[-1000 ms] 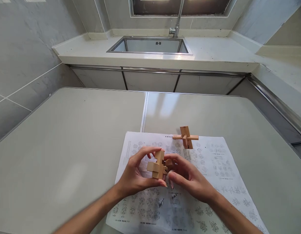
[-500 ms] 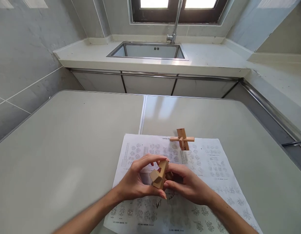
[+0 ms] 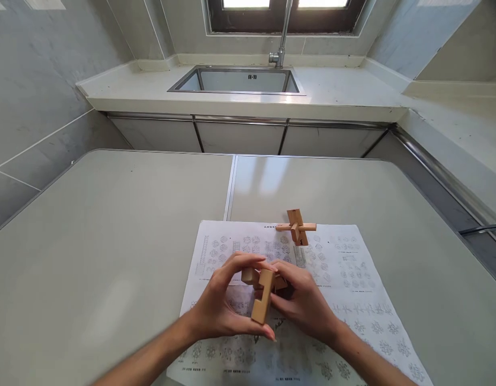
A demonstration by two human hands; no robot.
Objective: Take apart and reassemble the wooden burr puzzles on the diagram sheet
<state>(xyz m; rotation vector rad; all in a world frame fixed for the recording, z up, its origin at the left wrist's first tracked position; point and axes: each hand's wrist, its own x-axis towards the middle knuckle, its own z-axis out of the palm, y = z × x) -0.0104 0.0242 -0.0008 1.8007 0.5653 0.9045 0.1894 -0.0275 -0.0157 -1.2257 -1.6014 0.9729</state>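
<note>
With left hand [image 3: 212, 310] and right hand [image 3: 308, 301] both grasping notched wooden blocks [image 3: 261, 306] above printed sheet [image 3: 332, 262] at lower centre of frame, appears engaged in adjusting fit, judged to call next for steady support and careful alignment.

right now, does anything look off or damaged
Nothing stands out: the wooden cross sits at the far edge of the printed sheet, a notched block is held over it; no spill or break shows.
</note>
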